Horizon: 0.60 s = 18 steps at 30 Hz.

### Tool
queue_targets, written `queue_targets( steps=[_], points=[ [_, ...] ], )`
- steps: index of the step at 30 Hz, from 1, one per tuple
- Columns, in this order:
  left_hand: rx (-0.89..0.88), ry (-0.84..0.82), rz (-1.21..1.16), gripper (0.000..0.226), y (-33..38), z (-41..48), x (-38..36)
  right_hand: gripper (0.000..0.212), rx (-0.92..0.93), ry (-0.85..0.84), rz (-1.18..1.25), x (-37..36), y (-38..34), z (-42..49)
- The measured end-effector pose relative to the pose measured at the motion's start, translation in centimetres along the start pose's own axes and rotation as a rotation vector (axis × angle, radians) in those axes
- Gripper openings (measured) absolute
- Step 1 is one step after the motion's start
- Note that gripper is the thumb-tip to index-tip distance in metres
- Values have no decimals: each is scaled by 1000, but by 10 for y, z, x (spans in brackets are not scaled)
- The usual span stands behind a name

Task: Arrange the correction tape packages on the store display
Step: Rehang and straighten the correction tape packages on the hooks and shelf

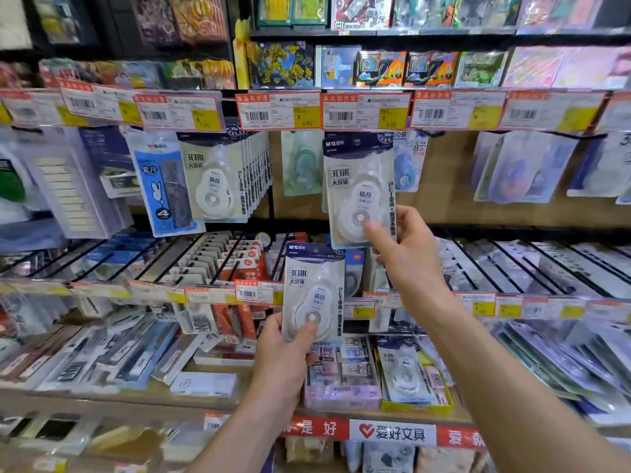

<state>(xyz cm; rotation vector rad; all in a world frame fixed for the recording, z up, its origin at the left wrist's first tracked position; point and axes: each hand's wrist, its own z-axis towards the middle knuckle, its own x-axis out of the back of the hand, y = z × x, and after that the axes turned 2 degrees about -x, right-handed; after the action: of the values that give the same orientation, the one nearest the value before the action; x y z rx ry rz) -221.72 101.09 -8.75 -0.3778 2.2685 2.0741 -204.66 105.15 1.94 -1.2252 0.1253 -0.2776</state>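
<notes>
My right hand (406, 254) grips the lower edge of a white correction tape package (358, 186) with a dark blue top, held up against a peg under the price tags. My left hand (283, 356) holds a second identical package (312, 291) lower down, in front of the lower row of hooks. A full row of the same packages (218, 179) hangs on a peg to the left. Another one (404, 370) lies in a yellow box on the bottom shelf.
Price tags (280, 110) line the rail above the pegs. A blue rabbit-print pack (164, 186) hangs at the left and blue tape packs (409, 162) behind the raised package. Black hooks (512, 264) with stationery jut out at mid height. Eraser boxes (341, 373) sit below.
</notes>
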Motion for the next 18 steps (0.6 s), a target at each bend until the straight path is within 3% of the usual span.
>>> queue_targets(
  steps=[18],
  points=[
    [-16, 19, -30, 19, -1, -2, 0, 20, 19, 40, 77, -3, -4, -6]
  ],
)
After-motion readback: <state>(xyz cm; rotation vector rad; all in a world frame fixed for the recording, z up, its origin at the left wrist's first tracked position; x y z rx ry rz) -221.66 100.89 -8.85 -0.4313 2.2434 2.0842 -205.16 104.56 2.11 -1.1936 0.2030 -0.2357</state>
